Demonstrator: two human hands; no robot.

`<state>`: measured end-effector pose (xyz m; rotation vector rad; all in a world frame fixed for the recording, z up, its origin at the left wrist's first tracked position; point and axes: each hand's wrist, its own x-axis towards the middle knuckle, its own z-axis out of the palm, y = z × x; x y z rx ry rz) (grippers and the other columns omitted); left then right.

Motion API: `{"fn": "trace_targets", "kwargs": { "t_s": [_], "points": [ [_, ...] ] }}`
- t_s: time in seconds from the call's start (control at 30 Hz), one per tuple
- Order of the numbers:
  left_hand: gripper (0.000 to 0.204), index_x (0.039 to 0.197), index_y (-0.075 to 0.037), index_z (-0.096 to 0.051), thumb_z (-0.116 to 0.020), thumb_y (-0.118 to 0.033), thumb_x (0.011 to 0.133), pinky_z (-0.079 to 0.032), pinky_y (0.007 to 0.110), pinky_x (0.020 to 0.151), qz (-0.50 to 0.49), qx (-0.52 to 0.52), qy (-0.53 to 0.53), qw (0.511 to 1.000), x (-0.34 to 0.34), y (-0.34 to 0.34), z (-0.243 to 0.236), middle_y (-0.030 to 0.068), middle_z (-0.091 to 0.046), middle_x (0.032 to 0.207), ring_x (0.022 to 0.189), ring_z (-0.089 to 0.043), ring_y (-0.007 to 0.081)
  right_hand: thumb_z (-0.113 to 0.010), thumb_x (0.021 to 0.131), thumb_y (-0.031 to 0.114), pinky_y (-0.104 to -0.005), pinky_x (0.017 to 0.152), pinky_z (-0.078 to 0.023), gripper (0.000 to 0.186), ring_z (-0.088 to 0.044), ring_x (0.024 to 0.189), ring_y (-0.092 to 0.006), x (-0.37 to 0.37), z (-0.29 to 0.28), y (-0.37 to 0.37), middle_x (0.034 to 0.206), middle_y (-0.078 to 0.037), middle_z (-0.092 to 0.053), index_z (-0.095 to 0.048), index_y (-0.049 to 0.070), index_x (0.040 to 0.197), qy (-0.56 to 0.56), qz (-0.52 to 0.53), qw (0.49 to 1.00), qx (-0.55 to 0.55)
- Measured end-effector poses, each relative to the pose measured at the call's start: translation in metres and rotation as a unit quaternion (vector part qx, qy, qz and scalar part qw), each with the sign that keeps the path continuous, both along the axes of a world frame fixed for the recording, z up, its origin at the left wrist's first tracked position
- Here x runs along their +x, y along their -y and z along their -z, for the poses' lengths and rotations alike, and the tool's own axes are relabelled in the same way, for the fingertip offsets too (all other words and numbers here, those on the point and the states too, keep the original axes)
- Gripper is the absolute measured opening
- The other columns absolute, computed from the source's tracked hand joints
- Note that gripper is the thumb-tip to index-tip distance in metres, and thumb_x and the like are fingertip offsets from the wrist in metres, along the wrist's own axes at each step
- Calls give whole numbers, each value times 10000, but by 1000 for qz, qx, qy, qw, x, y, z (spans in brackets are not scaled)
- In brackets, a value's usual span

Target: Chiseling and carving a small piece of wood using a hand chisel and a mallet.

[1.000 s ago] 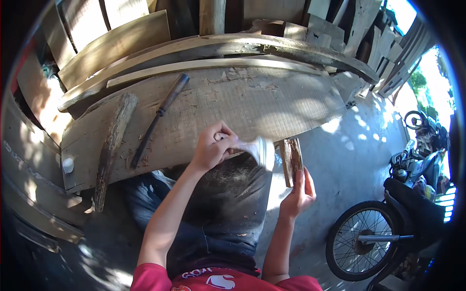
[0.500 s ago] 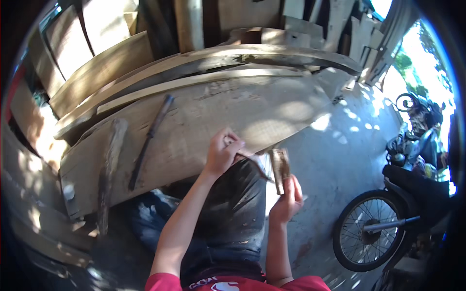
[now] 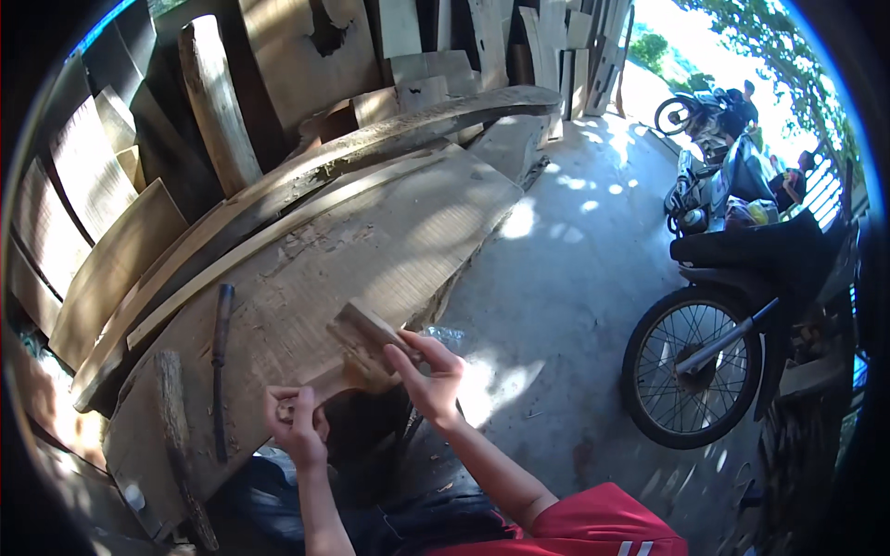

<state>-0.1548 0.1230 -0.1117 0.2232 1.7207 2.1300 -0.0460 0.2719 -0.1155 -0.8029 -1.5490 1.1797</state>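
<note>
My left hand (image 3: pixel 298 424) is closed around a short wooden piece (image 3: pixel 328 382), whose rounded end shows at the fingers. Its flat part points right, toward a small wooden block (image 3: pixel 363 330). My right hand (image 3: pixel 432 378) grips that block with thumb and fingers, tilted over the edge of a broad wooden board (image 3: pixel 399 222). Where the two pieces meet, the tan underside of the block is blurred, so I cannot tell whether they touch. A dark rod-like tool (image 3: pixel 221 366) lies on the board left of my hands, beside a rough strip of wood (image 3: pixel 174 431).
Long curved planks (image 3: pixel 306 176) border the board's far side, with a thick post (image 3: pixel 218 107) and upright boards behind. A motorbike wheel (image 3: pixel 697 366) stands on the concrete floor (image 3: pixel 565 306) at right, with other motorbikes (image 3: pixel 709 120) farther back. Clear plastic (image 3: pixel 445 335) shows beyond my right hand.
My view has swung to the right. Both hands now appear lower left, over the board's edge, and the block has tipped from upright to slanting, closer to the left-hand piece.
</note>
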Motion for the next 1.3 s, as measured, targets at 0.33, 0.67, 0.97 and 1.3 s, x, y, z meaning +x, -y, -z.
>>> {"fn": "trace_targets", "kwargs": {
  "t_s": [0.33,0.67,0.97,1.3],
  "points": [
    [165,917,-75,-502,-578,-220,937,-198,183,325,-218,-30,-68,973,-37,128,-37,4,-413,561,357,-305,52,-701,803,105,-384,832,-528,285,-630,947,-314,-94,48,39,1045,-132,-665,-650,32,1074,70,-221,939,253],
    [201,1003,-20,-617,-551,-209,979,-245,201,356,-116,-90,-73,986,-18,100,-20,2,-470,572,373,-339,44,-716,751,197,-398,848,-488,339,-600,916,-306,-82,34,52,932,-115,-634,-644,39,1042,163,-250,919,256],
    [220,959,-5,-616,-548,-213,980,-240,203,353,-200,-114,-190,954,-26,108,-12,3,-483,553,375,-354,47,-659,826,187,-407,839,-481,300,-586,912,-316,-77,39,56,916,-146,-655,-665,1,1061,111,-282,927,223],
    [150,877,6,-609,-585,-126,946,-295,204,382,-72,-15,-65,995,-24,88,-27,24,-534,568,399,-420,54,-701,823,61,-362,803,-511,293,-628,902,-313,-67,41,41,990,-158,-693,-683,-23,1104,92,-249,940,215]
  ]
}}
